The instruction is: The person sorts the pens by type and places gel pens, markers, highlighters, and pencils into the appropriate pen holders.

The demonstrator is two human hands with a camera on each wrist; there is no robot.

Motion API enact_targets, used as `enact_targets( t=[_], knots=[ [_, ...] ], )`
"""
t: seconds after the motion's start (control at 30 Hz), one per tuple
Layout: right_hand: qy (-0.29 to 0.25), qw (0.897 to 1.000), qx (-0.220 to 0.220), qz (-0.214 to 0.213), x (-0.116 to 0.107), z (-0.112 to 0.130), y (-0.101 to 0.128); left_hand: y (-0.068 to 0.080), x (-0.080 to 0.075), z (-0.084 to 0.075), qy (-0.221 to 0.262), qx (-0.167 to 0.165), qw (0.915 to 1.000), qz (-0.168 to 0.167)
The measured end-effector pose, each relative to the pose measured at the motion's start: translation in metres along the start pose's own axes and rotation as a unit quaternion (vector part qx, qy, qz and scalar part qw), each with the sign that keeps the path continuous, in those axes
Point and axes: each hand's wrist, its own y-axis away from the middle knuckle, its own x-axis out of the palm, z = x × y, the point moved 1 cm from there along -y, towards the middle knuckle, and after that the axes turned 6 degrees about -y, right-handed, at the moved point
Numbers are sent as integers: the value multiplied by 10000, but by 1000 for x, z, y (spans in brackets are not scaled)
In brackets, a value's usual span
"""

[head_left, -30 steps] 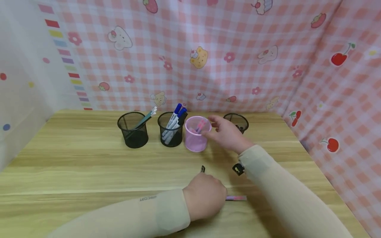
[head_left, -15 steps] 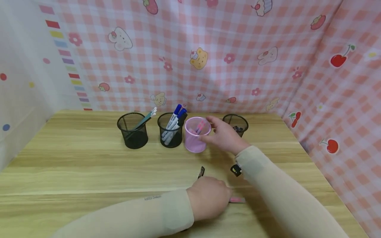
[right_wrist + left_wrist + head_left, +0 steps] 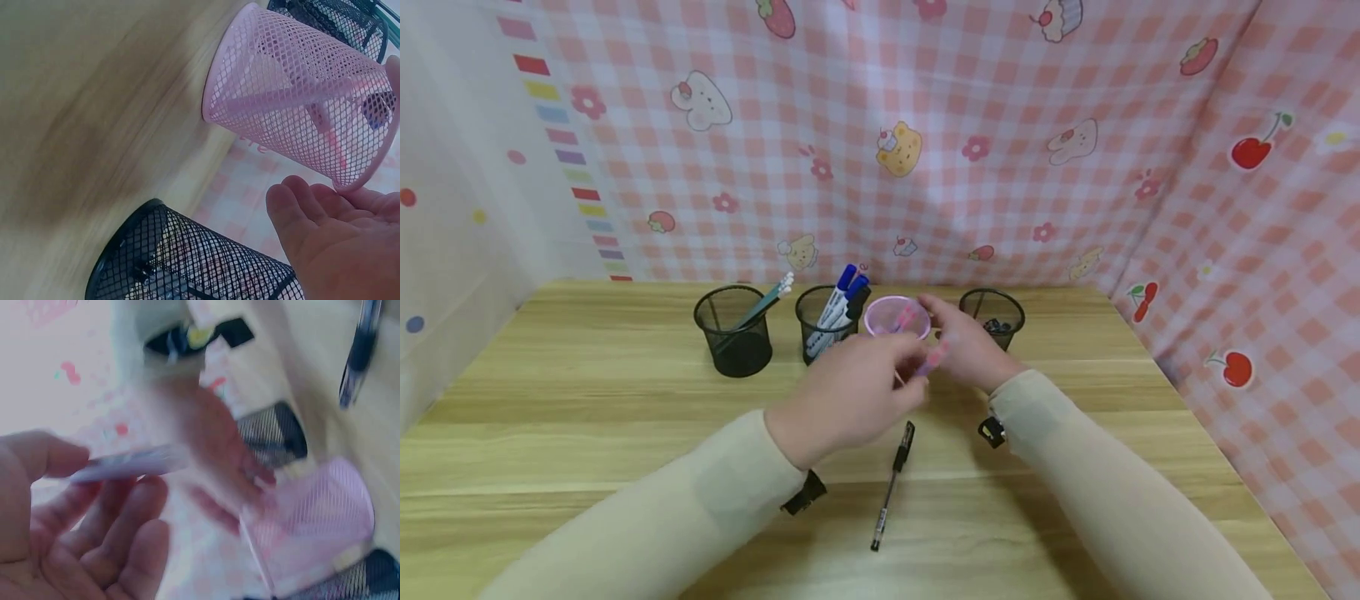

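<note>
My left hand pinches a pink and purple pen between thumb and fingers, raised in front of the pink mesh pen holder. My right hand holds the holder's rim at its right side, thumb in front and index finger behind, the other fingers stretched out beside it. Similar pink and purple pens lean inside the holder. From the head, the left hand covers the holder's lower front. A black gel pen lies on the table nearer the body.
To the left stand a black mesh holder with white and blue markers and another with green pencils. Right of the pink holder, a third black mesh holder has small dark items inside. A checked cloth hangs behind the wooden table.
My left hand has picked up the pink and purple pen from the table and risen forward to the pink holder, uncovering the black gel pen. The right hand stays at the rim.
</note>
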Motion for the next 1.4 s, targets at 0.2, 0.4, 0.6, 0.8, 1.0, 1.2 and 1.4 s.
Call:
enact_targets(
  t=[0.2, 0.4, 0.6, 0.8, 1.0, 1.2, 1.4],
  knots=[
    [-145, 9998, 15, 95, 5, -2, -1, -17, -17, 29, 1071, -823, 9873, -834],
    [-203, 9995, 244, 29, 7, -3, 0, -30, -11, 55, 1592, -1155, 9682, -1546],
    [-96, 9995, 305, -50, 9, -4, 0, -41, 1, 71, 1555, -1378, 9628, -1728],
    [85, 9992, 377, -101, 10, -2, 1, -48, 13, 78, 1432, -1777, 9622, -1488],
    [548, 9980, 167, -251, 9, 10, 8, -48, 20, 82, 1241, -2067, 9642, -1107],
    [501, 9941, -416, -864, -7, 36, 25, -39, 18, 77, 898, -1841, 9686, -1411],
    [-437, 9668, -1294, -2160, -49, 36, 34, -22, 23, 58, 375, -1387, 9848, -980]
  ],
)
